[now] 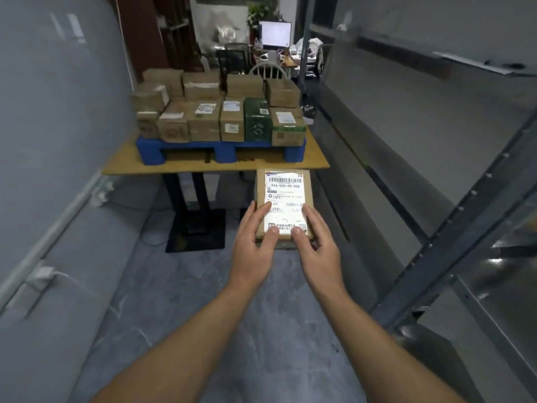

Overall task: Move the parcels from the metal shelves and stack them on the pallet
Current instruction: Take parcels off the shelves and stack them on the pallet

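Left hand (255, 242): gripping the near left side of a held parcel (284, 199), thumb and one finger pressed down on top, other fingers hidden under it.
Right hand (315, 242): gripping the near right side of the same box, thumb and one finger on top, the rest curled round the edge.
Arms: bare, both stretched out far in front.
Grey wall (43, 141): all along the left side, blurry.
Metal shelves (453, 237): all along the right side, grey, with a slanted post full of small holes.
Floor (203, 301): grey and blotchy, under the arms.
Wooden table (215, 165): straight ahead, on black legs.
Blue pallet (223, 149): on top of the table, near its front edge.
Stacked parcels (203, 112): many brown boxes packed close on the pallet, rows side by side, some piled two high at the back.
Green box (257, 120): in the front row, touching brown boxes on both sides.
Held parcel: brown and flat, up in the air over the floor, just in front of the table's right end, not yet on the pallet.
White label (285, 187): on top of the held parcel, covering most of it, with black bar codes.
Screen (276, 34): far behind the table, lit up white.
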